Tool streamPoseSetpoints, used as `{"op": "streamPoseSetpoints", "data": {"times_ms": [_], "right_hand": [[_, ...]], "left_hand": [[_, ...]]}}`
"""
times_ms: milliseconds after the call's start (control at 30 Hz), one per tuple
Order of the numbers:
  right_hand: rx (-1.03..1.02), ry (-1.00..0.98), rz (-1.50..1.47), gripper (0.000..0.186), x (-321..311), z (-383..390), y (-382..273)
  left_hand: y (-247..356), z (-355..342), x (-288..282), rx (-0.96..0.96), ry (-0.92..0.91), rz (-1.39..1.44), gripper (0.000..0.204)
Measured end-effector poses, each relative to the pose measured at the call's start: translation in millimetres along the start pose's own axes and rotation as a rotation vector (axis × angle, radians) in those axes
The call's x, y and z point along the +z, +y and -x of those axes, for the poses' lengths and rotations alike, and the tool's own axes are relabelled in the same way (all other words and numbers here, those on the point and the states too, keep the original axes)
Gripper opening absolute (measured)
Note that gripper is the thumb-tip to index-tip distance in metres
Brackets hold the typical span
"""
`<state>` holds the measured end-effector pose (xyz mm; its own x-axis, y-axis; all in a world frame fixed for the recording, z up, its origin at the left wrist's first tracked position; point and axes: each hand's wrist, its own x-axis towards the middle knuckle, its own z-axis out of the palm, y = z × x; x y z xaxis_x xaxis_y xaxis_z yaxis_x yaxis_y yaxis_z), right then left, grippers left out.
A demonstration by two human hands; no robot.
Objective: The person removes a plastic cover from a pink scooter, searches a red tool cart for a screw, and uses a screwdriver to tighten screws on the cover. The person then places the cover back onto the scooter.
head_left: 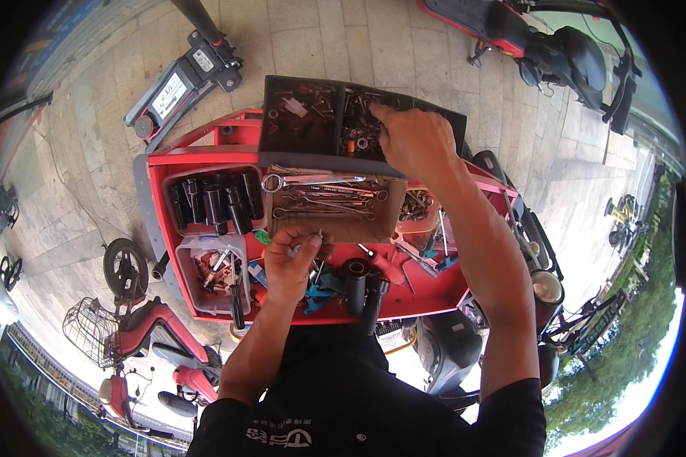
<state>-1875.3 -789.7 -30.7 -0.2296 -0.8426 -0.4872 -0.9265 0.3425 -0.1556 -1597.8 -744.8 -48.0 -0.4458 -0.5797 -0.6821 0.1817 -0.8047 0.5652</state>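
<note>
My left hand (290,265) is closed in a pinch over the red tool cart (335,312), with a small metal piece, perhaps a screw (319,233), at the fingertips. My right hand (419,141) reaches over the black divided tray (301,142) at the cart's far side. Its index finger stretches down among the loose screws and nuts (356,122), thumb apart from it; nothing shows in its grasp. Nearer lies a cardboard box (328,231) of combination wrenches (320,194), just beyond my left hand.
Left in the cart are a tub of black sockets (215,202) and a clear tub of small parts (219,273). A red-handled screwdriver (389,268) and black cylinders (355,283) lie nearer me. A folded scooter (181,91) and a wheel (125,269) are on the paving.
</note>
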Motion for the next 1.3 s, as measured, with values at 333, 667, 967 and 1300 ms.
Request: {"op": "streamPoseSetpoints", "data": {"times_ms": [333,667,967,1300], "right_hand": [[0.014,0.105,-0.038,0.028,-2,0,0],[0.123,0.151,-0.077,0.025,12,-22,-18],[0.131,0.251,-0.362,0.019,3,4,-5],[0.320,0.065,-1.540,0.018,8,60,26]], "left_hand": [[-1,0,-2,-0.011,-0.013,0.013,0.016],[-1,0,-3,-0.010,-0.016,0.007,0.015],[-1,-1,-3,0.009,-0.026,0.004,0.014],[0,0,-2,0.004,-0.008,-0.032,0.014]]}}
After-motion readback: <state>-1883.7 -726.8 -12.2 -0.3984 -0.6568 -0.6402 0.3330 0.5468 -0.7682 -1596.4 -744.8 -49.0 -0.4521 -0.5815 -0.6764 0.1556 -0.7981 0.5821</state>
